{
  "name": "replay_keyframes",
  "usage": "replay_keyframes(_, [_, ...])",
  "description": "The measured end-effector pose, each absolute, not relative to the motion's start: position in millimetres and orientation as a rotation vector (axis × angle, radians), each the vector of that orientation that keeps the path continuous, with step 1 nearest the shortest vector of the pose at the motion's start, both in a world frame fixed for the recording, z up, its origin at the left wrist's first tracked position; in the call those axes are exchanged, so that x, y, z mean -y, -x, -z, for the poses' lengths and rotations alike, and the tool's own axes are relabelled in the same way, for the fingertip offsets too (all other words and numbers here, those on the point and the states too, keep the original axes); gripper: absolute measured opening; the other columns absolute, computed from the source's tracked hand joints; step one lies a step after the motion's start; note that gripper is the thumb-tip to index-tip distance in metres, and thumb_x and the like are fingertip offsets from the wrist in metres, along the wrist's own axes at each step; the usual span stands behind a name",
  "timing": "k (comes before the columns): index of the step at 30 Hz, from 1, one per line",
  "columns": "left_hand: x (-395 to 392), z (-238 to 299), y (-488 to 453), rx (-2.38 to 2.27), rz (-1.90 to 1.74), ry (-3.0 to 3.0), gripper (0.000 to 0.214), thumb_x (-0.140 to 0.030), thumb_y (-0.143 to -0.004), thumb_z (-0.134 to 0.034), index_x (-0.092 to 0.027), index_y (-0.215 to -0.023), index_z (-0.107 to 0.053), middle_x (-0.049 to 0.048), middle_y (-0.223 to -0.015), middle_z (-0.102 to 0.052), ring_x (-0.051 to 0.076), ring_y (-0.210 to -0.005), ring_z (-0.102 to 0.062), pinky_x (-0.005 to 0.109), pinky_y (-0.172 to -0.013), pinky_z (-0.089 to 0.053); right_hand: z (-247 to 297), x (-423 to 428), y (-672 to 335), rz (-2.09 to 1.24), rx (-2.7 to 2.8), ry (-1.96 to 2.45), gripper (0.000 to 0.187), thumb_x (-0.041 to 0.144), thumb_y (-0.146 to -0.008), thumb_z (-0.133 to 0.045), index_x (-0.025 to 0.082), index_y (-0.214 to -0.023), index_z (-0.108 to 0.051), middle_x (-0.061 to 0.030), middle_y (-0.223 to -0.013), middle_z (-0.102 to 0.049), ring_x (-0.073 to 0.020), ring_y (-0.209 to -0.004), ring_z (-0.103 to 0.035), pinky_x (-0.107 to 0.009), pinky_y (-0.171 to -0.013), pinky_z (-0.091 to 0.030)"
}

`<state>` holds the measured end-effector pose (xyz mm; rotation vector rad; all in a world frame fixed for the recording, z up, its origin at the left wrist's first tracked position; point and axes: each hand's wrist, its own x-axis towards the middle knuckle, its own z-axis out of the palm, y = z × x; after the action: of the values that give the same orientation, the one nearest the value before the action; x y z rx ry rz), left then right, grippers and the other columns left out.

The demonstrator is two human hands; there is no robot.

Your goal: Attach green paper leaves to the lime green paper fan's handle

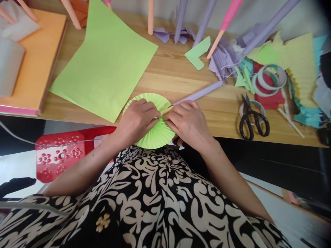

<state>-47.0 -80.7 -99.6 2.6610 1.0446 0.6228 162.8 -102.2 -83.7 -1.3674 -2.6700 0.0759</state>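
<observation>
A round, pleated light-green paper fan [152,137] is held at the table's front edge. My left hand [139,115] lies over its left half, fingers closed near the centre. My right hand [187,120] is closed at the right side of the centre, on a thin wooden stick [167,110] that reaches the fan's middle. Beyond my right hand, a purple paper tube [204,92] slants up and right; my fingers hide how it meets the stick. A large light-green paper sheet [103,62] lies behind my left hand.
Black-handled scissors [249,119] rest on a tape roll at the right, near more tape rolls [271,77] and paper scraps [219,62]. Paper-wrapped sticks [204,22] stand along the back. An orange stack [43,58] sits at left, above a red plastic stool [60,155].
</observation>
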Motion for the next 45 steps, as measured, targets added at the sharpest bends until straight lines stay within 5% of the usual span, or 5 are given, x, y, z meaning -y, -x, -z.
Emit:
replay_keyframes(33, [69.6, 110.4, 51.1, -0.941, -0.691, -2.791, 0.026, -0.023, -0.1, -0.054, -0.017, -0.082, -0.071, 0.0066, -0.086, -0.07, 0.022, -0.081, -0.058, 0.036, -0.072, -0.041, 93.0, 121.2, -190.5, -0.02, 2.473, 1.458, 0.015, 0.026, -0.099, -0.056, 0.021, -0.093, -0.069, -0.0069, -0.098, -0.071, -0.0257, -0.096, -0.058, -0.038, -0.084, -0.036])
replay_keyframes(45, [59.7, 114.6, 55.0, -0.832, -0.803, -2.745, 0.027, -0.027, -0.102, -0.054, -0.017, -0.083, -0.071, 0.0059, -0.089, -0.072, 0.02, -0.081, -0.059, 0.035, -0.074, -0.042, 99.2, 117.9, -186.9, 0.113, 2.52, 1.477, 0.015, 0.02, -0.097, -0.056, 0.019, -0.087, -0.066, -0.0047, -0.085, -0.067, -0.0229, -0.084, -0.054, -0.036, -0.079, -0.035])
